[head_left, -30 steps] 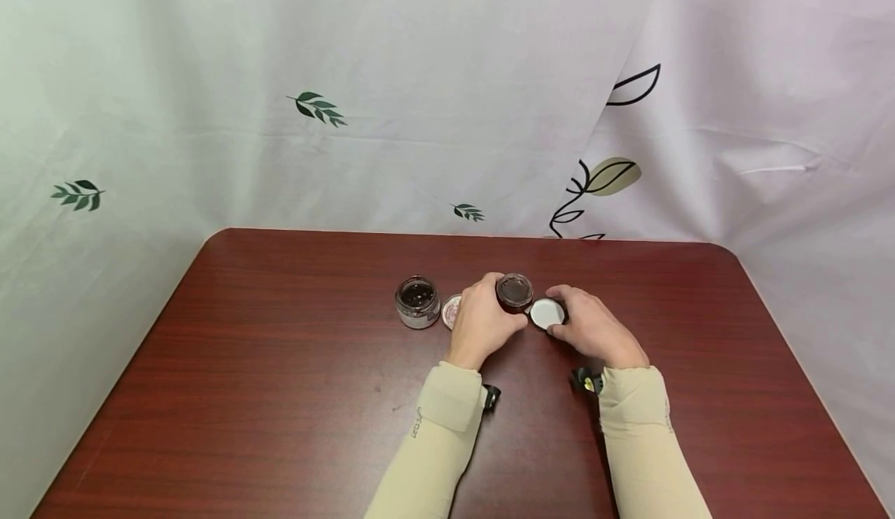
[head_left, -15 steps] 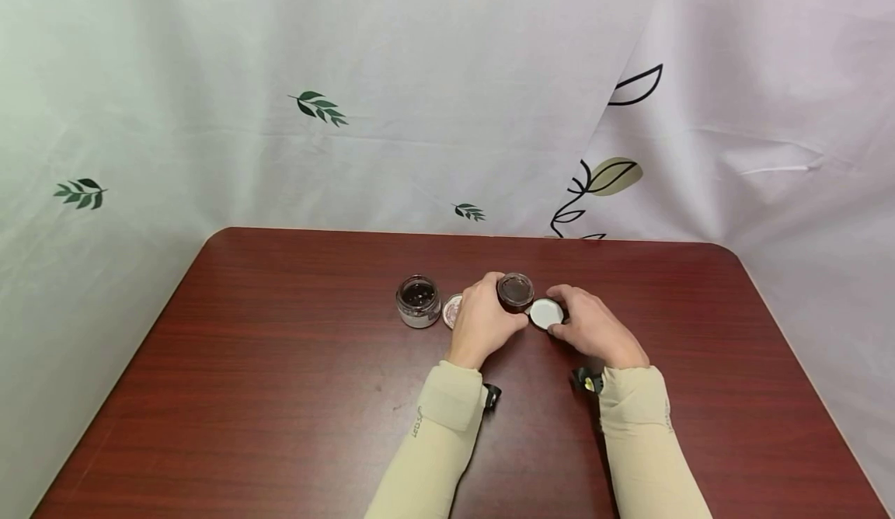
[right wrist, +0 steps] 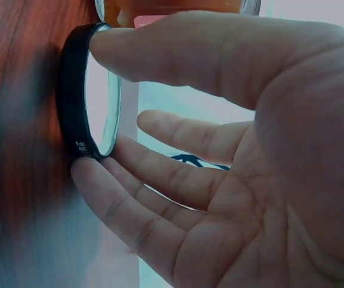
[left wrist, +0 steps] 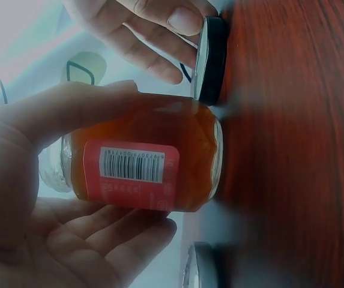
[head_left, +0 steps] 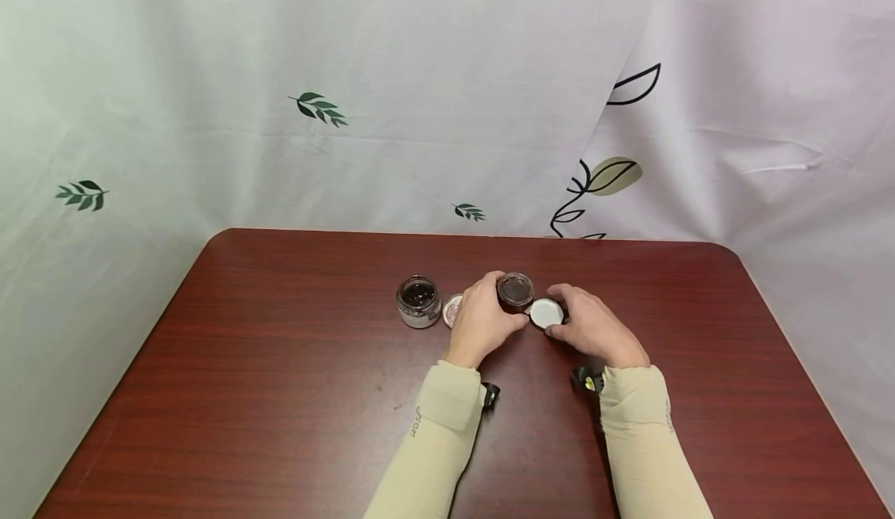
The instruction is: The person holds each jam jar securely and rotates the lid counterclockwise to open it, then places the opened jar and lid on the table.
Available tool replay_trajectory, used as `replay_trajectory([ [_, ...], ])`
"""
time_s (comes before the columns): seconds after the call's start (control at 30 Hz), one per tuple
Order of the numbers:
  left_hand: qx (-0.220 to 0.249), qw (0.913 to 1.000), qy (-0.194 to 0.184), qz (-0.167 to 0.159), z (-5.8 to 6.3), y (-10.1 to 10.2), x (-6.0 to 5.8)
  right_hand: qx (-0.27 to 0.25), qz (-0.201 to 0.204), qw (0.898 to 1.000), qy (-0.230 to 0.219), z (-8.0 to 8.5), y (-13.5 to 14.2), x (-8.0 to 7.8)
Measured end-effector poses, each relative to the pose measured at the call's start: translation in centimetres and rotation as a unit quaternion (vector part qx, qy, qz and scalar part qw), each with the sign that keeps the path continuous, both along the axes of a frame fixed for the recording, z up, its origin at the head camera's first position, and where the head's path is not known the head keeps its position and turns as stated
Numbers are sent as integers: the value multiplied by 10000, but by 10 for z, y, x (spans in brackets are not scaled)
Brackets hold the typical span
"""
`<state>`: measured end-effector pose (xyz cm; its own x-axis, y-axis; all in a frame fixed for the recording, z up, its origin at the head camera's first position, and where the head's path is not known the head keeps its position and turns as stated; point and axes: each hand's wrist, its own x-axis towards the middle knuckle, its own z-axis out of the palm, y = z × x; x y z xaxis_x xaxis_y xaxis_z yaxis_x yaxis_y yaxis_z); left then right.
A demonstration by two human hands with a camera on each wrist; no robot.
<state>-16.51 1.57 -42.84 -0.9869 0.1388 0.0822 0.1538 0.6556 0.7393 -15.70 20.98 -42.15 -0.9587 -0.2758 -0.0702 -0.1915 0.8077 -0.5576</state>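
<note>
My left hand (head_left: 482, 323) grips a lidless glass jar (head_left: 516, 292) of amber-brown contents. In the left wrist view this jar (left wrist: 153, 132) shows a red label with a barcode, and its base is at the tabletop. To its right, a black jar lid (head_left: 546, 314) lies with its white inside facing up. My right hand (head_left: 594, 326) holds that lid at the rim; in the right wrist view the thumb and a finger touch opposite sides of the lid (right wrist: 72, 90). Left of my left hand lies another lid (head_left: 451, 311), partly hidden by the hand.
A second open glass jar (head_left: 419, 303) with dark contents stands left of the partly hidden lid. Everything sits on a reddish-brown wooden table (head_left: 266, 379). Behind its far edge hangs a white curtain (head_left: 391, 154) with leaf prints.
Hardly anything differs. The right thumb has shifted very slightly along the lid's near rim; both jars and the left hand keep their places.
</note>
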Motion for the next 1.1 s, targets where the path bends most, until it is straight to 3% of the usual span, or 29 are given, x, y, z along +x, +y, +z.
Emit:
replay_trajectory([
  [0.43,-208,9993,-181,-256,8,-9,-2,-94,-225,9996,-124,1,-2,0],
  [0.7,-191,9993,-296,-121,16,-20,-4,-100,-299,9994,-155,1,-3,-1],
  [1.1,-94,9998,-89,-160,34,-36,1,-108,-326,9993,-163,1,-2,0],
])
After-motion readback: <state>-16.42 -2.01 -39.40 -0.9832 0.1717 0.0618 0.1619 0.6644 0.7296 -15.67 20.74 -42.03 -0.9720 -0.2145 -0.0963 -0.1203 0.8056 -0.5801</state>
